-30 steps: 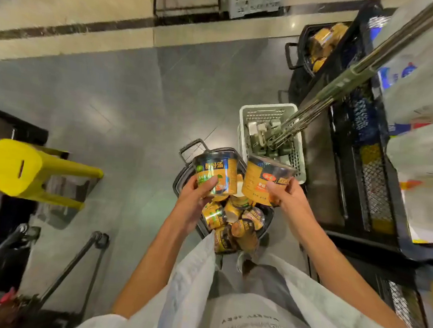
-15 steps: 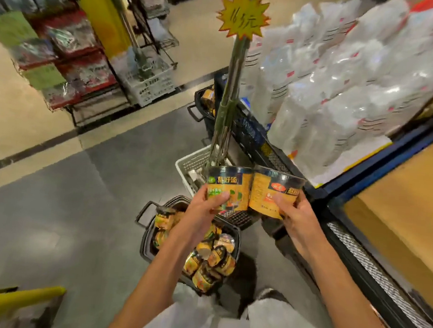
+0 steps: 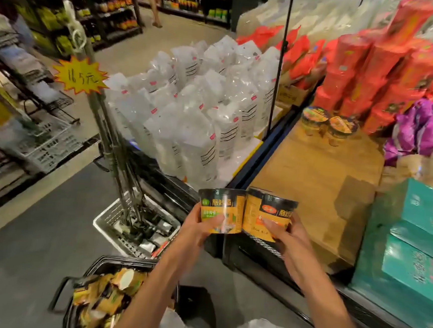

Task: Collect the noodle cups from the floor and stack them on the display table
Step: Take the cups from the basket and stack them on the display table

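Note:
My left hand (image 3: 199, 227) grips a yellow and black noodle cup with a green label (image 3: 220, 208). Beside it, my right hand (image 3: 286, 235) grips a second noodle cup with an orange label (image 3: 267, 210). The two cups touch side by side, upright, just above the near edge of the wooden display table (image 3: 311, 177). Two noodle cups (image 3: 327, 122) stand side by side at the table's far end. On the floor below, a black basket (image 3: 87, 278) holds several more cups (image 3: 105, 298).
Teal boxes (image 3: 413, 241) are piled on the table's right side, red tubs (image 3: 375, 70) and purple bags (image 3: 422, 129) at its back. White bagged goods (image 3: 196, 112) fill the stand to the left. A white crate (image 3: 116, 220) and a price-sign pole (image 3: 80, 74) stand on the floor.
I have straightened up from the basket; both hands have carried their cups up to the table's near edge. The tabletop with two standing cups has come into view.

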Demonstrator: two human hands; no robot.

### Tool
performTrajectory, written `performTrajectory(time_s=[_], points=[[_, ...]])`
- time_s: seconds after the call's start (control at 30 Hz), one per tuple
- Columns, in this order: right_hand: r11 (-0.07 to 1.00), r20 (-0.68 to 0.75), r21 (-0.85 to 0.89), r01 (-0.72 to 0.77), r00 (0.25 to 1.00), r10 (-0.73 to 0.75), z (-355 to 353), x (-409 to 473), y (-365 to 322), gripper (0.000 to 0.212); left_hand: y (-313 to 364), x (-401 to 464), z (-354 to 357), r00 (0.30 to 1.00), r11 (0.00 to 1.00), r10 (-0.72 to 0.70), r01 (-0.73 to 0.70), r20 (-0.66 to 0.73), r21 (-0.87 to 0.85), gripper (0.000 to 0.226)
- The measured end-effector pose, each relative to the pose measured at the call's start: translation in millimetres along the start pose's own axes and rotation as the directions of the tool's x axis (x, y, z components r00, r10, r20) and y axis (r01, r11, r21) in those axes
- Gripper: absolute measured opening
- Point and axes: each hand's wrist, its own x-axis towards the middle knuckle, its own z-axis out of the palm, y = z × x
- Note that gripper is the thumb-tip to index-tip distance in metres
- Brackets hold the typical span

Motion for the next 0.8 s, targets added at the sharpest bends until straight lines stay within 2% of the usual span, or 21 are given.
performTrajectory(time_s=[0.17, 0.47, 0.6, 0.8], points=[[0.998, -0.123, 0.053, 0.029, 0.992, -0.022, -64, 10, -20, 0.089, -14, 46, 64, 0.998, 0.997, 0.002, -0.007, 0.06, 0.078, 0.062], [0.998, -0.253, 0.062, 0.012, 0.967, 0.004, -134, 43, -24, 0.091, -27, 151, 114, 0.995, 0.984, -0.037, 0.021, 0.089, 0.174, 0.089], [0.997, -0.329, 0.08, 0.001, 0.944, 0.025, -146, 75, -30, 0.102, -21, 214, 128, 0.989, 0.978, -0.064, 0.036, 0.136, 0.205, 0.098], [0.993, -0.423, 0.111, 0.028, 0.906, 0.022, -157, 125, -42, 0.086, -4, 304, 147, 0.978, 0.958, -0.086, 0.029, 0.188, 0.286, 0.102]])
